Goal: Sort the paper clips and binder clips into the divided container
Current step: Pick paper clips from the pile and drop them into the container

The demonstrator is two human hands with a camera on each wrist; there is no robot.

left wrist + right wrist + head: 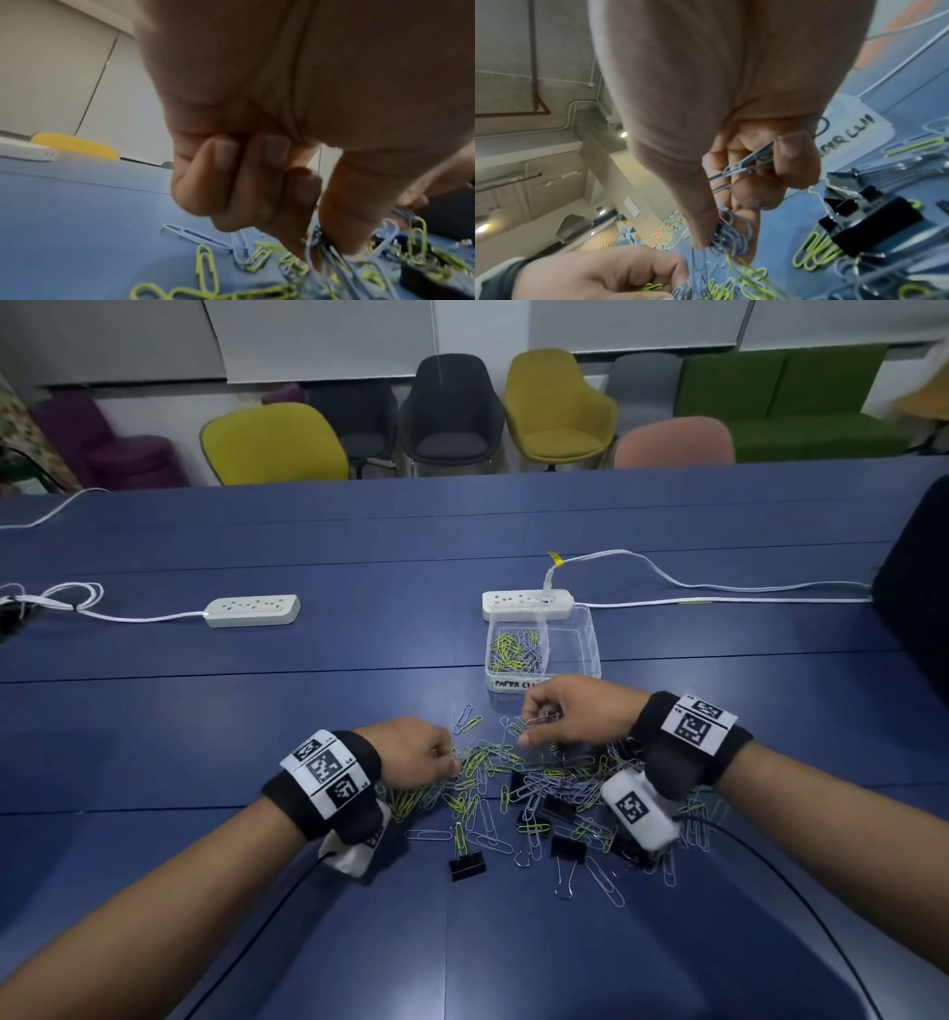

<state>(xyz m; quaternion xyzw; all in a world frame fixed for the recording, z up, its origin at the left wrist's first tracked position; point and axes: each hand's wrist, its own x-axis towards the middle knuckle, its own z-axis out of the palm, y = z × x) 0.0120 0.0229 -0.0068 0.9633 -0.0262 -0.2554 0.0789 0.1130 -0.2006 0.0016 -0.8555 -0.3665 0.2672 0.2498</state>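
A heap of yellow-green and pale blue paper clips (pixel 518 778) lies on the blue table (pixel 205 711), mixed with black binder clips (pixel 467 862). My left hand (pixel 441 757) pinches a bunch of paper clips (pixel 318 249) at the heap's left side. My right hand (pixel 539 724) hovers over the far side of the heap and holds several pale blue paper clips (pixel 731 233) between thumb and fingers. Beyond the hands stands the clear divided container (pixel 590 654); its left compartment, labelled for paper clips, holds paper clips (pixel 513 652), and its right one looks empty.
Two white power strips (pixel 251 611) (pixel 526 603) with white cables (pixel 719 588) lie behind the container. A dark object (pixel 919 588) sits at the table's right edge. Chairs (pixel 272 441) line the far side of the table.
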